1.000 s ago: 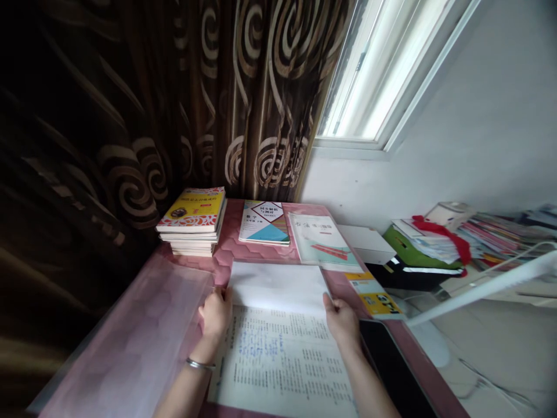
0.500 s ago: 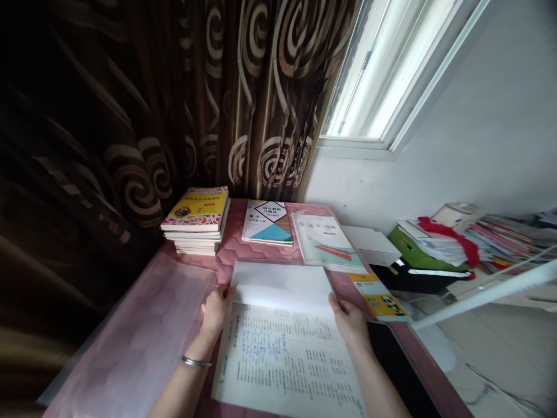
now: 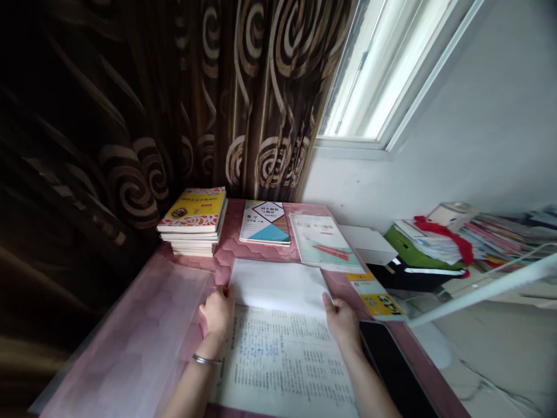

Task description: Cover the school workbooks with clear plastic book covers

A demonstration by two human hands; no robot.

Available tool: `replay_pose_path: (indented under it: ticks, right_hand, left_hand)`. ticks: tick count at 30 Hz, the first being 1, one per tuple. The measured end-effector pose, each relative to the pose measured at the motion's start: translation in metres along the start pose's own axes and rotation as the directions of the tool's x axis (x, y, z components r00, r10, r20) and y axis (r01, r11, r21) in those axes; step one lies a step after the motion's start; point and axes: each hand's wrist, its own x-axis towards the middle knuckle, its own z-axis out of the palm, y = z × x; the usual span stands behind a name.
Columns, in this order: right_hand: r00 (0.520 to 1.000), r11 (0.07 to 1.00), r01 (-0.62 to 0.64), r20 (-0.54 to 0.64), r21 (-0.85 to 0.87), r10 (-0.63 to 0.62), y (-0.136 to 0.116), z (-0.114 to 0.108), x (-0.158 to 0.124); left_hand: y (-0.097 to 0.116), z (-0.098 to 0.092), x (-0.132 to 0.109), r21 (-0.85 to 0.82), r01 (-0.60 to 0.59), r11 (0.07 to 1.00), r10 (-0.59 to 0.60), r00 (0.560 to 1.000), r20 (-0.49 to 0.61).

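Note:
An open book (image 3: 282,366) with printed text and blue handwriting lies on the pink quilted table cover in front of me. Across its upper part is a blank white sheet (image 3: 278,284). My left hand (image 3: 217,310), with a silver bangle at the wrist, is closed on the sheet's left edge. On the opposite edge my right hand (image 3: 342,319) pinches the sheet, thumb on top. To the left a clear plastic sheet (image 3: 130,342) lies flat. A black tablet-like slab (image 3: 395,371) rests beside my right forearm.
A stack of books (image 3: 194,217) stands at the back left. Behind the sheet lie a math workbook (image 3: 265,223) and a pale green-white book (image 3: 322,241). At the right edge is a yellow booklet (image 3: 376,296), with a white lamp-like pole (image 3: 483,296) beyond it.
My left hand has turned slightly inward and my right hand has shifted a little left along with the view. Both still hold the white sheet's edges.

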Motion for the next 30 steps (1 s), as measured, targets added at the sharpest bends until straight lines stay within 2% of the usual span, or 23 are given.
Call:
replay_pose_path:
  ticks: [3, 6, 8, 11, 15, 20, 22, 25, 28, 30]
  right_hand:
    - [1.000, 0.987, -0.016, 0.016, 0.158, 0.014, 0.000, -0.005, -0.002]
    - [0.994, 0.930, -0.062, 0.104, 0.363, 0.026, 0.003, -0.013, -0.004]
    - [0.988, 0.908, -0.074, 0.156, 0.413, 0.010, 0.006, -0.017, -0.006]
    - [0.988, 0.929, -0.020, 0.152, 0.368, -0.040, 0.008, -0.019, -0.006]
    - [0.996, 0.978, 0.070, 0.034, 0.195, -0.078, 0.006, -0.010, 0.000]
    - [0.995, 0.995, 0.097, 0.001, -0.001, -0.097, 0.004, 0.002, 0.005]
    - [0.994, 0.994, 0.105, 0.009, -0.003, -0.105, 0.005, 0.003, 0.005]
    - [0.995, 0.991, 0.096, 0.030, 0.090, -0.099, 0.006, 0.000, 0.005]
    - [0.996, 0.980, 0.080, 0.029, 0.182, -0.087, 0.006, -0.003, 0.006]
    - [0.996, 0.981, 0.086, 0.000, 0.173, -0.087, 0.006, -0.002, 0.006]
  left_hand:
    - [-0.001, -0.001, -0.001, -0.042, -0.013, 0.999, 0.013, 1.000, 0.009]
    - [-0.002, -0.002, -0.001, -0.021, -0.019, 1.000, 0.019, 1.000, 0.017]
    - [-0.003, -0.001, 0.000, -0.004, -0.021, 1.000, 0.021, 1.000, 0.010]
    - [-0.002, 0.001, 0.000, 0.015, -0.024, 1.000, 0.024, 1.000, -0.008]
    - [0.001, 0.002, -0.001, 0.042, -0.020, 0.999, 0.020, 1.000, -0.015]
    - [-0.001, -0.003, -0.001, 0.004, -0.022, 1.000, 0.022, 1.000, -0.004]
    - [-0.005, -0.006, -0.001, -0.044, -0.044, 0.998, 0.046, 0.998, 0.037]
    - [-0.012, -0.010, 0.000, -0.086, -0.079, 0.993, 0.086, 0.992, 0.090]
    - [-0.016, -0.010, -0.001, -0.070, -0.084, 0.994, 0.090, 0.992, 0.093]
    - [-0.016, -0.008, -0.002, -0.056, -0.082, 0.995, 0.086, 0.993, 0.083]
